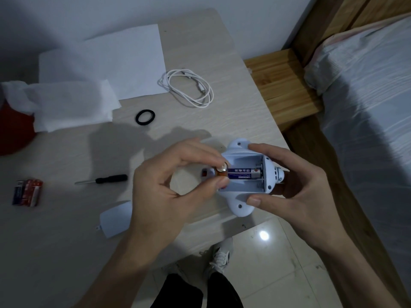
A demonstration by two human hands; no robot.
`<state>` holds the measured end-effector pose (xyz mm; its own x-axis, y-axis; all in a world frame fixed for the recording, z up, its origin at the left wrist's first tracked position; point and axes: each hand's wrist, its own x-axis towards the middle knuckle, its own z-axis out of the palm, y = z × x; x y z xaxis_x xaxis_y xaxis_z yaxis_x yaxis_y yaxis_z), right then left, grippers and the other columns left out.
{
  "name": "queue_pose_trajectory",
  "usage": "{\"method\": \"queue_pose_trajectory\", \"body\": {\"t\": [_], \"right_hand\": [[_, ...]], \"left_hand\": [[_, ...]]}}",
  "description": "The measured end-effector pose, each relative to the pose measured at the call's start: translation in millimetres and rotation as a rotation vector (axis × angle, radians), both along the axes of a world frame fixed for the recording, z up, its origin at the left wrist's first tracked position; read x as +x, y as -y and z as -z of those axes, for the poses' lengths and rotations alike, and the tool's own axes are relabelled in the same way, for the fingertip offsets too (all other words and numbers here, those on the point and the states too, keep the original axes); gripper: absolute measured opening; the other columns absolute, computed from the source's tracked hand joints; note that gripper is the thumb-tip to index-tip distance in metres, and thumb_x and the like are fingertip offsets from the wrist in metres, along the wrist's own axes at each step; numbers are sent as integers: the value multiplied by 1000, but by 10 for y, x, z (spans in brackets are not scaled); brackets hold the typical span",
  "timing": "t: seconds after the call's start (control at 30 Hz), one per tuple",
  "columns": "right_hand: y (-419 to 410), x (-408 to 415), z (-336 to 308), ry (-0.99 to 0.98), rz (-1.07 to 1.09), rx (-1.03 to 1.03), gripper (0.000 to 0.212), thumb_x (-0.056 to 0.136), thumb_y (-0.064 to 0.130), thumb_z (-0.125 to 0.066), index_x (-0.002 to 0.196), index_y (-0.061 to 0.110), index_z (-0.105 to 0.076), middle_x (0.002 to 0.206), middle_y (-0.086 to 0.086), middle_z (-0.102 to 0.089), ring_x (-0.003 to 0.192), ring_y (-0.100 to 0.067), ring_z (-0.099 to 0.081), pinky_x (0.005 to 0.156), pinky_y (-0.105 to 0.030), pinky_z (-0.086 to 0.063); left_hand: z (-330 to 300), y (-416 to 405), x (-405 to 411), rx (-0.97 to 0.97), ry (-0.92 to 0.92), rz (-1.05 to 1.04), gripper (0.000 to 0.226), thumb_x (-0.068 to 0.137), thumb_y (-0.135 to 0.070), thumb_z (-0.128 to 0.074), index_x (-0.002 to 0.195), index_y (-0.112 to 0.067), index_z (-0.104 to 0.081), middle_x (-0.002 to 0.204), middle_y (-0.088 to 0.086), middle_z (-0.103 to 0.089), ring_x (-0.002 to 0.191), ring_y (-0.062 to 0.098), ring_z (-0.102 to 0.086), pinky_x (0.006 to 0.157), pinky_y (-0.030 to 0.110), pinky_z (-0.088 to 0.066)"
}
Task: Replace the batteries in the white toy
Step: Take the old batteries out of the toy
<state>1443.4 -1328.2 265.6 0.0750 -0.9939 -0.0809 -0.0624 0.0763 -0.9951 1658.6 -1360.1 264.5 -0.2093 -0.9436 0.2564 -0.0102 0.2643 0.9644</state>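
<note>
Head: one battery (241,173), two hands.

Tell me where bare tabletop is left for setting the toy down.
Bare: between the black-handled screwdriver and black rubber ring; also in front of the battery pack, left of the white compartment cover. Crowded: far side, under white paper, tissue, coiled white cable.

We note open worktop (66,152) between the black ring (145,117) and the screwdriver (101,179); a hand could pass there. Left approach is hemmed in by the battery pack (27,192), the battery cover (115,219) and the tissue (66,105). Far side: paper sheet (124,61) and coiled white cable (189,88). To the right, the bed frame (282,90) stands just beside the worktop edge.
</note>
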Motion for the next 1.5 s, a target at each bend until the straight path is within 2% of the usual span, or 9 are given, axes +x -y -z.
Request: {"method": "queue_pose_trajectory", "body": {"t": [0.1,0.23,0.43,0.57,0.77,0.93,1.1,1.2,1.5], "right_hand": [[-13,-37,17,-34,12,-22,66,70,38,-90,131,32,-66,130,4,-70,113,-20,-72,83,-35,-64],[-28,-84,56,-51,18,-27,65,70,26,-86,132,28,-64,130,5,-70,113,-18,-72,82,-31,-64],[-55,-101,109,-123,22,-24,65,73,54,-84,133,40,-64,131,14,-68,115,-16,-70,83,-31,-64],[-80,-142,140,-133,43,-18,67,74,56,-83,133,33,-63,132,12,-68,115,-15,-70,83,-28,-64],[-107,-186,152,-127,42,-6,69,70,45,-87,133,30,-63,131,13,-69,114,-14,-71,82,-25,-63],[-130,-200,153,-107,44,-26,65,71,29,-83,132,27,-63,131,13,-69,113,-12,-71,81,-24,-63],[-132,-178,106,-49,55,-27,66,69,26,-84,132,24,-64,131,7,-70,115,-13,-71,82,-25,-63],[-124,-141,74,-19,51,-39,66,69,23,-83,132,22,-63,131,8,-70,116,-11,-70,83,-23,-62],[-128,25,9,35,-16,22,65,73,21,-82,135,28,-64,133,0,-69,120,-22,-68,89,-35,-62]], "left_hand": [[16,-17,33,79,-56,-60,23,80,-2,-77,95,-19,-74,95,-2,-76,88,26,-73,81,38,-56],[100,-26,67,139,120,-117,33,80,-1,-79,99,-27,-73,93,-13,-78,87,11,-74,81,23,-56],[396,-19,89,113,393,-137,28,79,2,-83,100,-17,-77,95,-8,-74,85,6,-67,79,15,-51],[542,-22,86,28,587,-116,24,77,3,-83,95,-12,-78,97,-4,-72,85,12,-67,79,32,-55],[666,-21,25,-120,949,-54,12,79,-7,-83,85,-12,-75,85,1,-70,88,27,-68,110,43,-47],[599,-12,-12,-50,1069,-1,27,70,-16,-91,92,-17,-75,94,-1,-74,102,29,-70,110,43,-50],[320,-59,95,204,584,58,58,82,-4,-79,133,-26,-64,126,-13,-70,119,11,-66,99,39,-55],[93,-120,115,339,250,189,67,83,-5,-75,141,-31,-55,136,-11,-65,132,19,-59,102,36,-53],[11,-141,107,392,135,157,62,73,-20,-92,126,-35,-65,121,-10,-71,108,16,-71,81,23,-59]]}}
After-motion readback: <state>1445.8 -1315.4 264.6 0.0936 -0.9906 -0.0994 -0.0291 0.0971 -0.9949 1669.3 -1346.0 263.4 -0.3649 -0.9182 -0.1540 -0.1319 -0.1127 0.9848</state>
